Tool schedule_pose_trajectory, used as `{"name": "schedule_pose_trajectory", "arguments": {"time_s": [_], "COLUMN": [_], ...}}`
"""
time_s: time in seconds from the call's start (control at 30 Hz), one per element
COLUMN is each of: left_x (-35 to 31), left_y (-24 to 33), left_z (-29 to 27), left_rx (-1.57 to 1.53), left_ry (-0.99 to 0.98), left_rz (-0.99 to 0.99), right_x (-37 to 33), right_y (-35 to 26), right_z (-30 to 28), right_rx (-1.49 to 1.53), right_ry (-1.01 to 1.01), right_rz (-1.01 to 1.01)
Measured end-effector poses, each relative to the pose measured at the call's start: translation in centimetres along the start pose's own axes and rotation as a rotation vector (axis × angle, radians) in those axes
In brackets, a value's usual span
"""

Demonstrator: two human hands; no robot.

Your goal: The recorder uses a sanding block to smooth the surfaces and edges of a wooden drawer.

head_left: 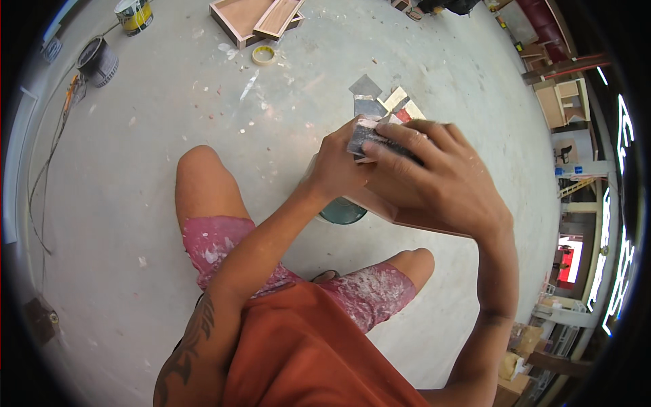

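Note:
A dust-covered piece of dark grey sandpaper (363, 139) is pinched under the fingers of my right hand (444, 169). It presses on the upper edge of a wooden tray or shallow box (393, 197), mostly covered by my hands. My left hand (339, 163) grips the box's left side; its fingertips are hidden behind the wood. Beneath the box a round green object (343, 211) shows in part, its kind unclear. Just beyond my hands, more grey sandpaper sheets (367, 87) lie on the floor, next to a cream-coloured strip (398, 98) and a small red piece.
Two wooden trays (234, 20) rest on the floor at the far side, with a roll of tape (263, 55) before them. Paint cans (98, 61) and a cable (51, 163) are at the left. Wooden furniture (563, 102) lines the right. The grey floor (135, 203) is paint-spotted.

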State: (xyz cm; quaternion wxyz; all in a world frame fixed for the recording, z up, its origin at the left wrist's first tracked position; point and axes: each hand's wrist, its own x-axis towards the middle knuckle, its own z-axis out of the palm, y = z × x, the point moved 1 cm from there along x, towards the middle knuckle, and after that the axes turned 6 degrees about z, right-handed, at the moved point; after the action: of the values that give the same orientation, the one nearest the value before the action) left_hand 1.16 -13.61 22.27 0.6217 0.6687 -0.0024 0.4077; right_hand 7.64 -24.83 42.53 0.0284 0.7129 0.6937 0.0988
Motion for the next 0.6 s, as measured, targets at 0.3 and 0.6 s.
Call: {"name": "schedule_pose_trajectory", "arguments": {"time_s": [0.3,0.6], "left_x": [0.1,-0.5], "left_y": [-0.7,-1.3], "left_z": [0.3,0.0], "left_rx": [-0.086,0.02], "left_ry": [0.024,0.018], "left_rz": [0.026,-0.014], "right_x": [-0.2,0.9], "right_y": [0.2,2.4], "right_z": [1.2,1.8], "right_rx": [0.073,0.007], "right_ry": [-0.073,0.012], "right_rz": [-0.061,0.018]}}
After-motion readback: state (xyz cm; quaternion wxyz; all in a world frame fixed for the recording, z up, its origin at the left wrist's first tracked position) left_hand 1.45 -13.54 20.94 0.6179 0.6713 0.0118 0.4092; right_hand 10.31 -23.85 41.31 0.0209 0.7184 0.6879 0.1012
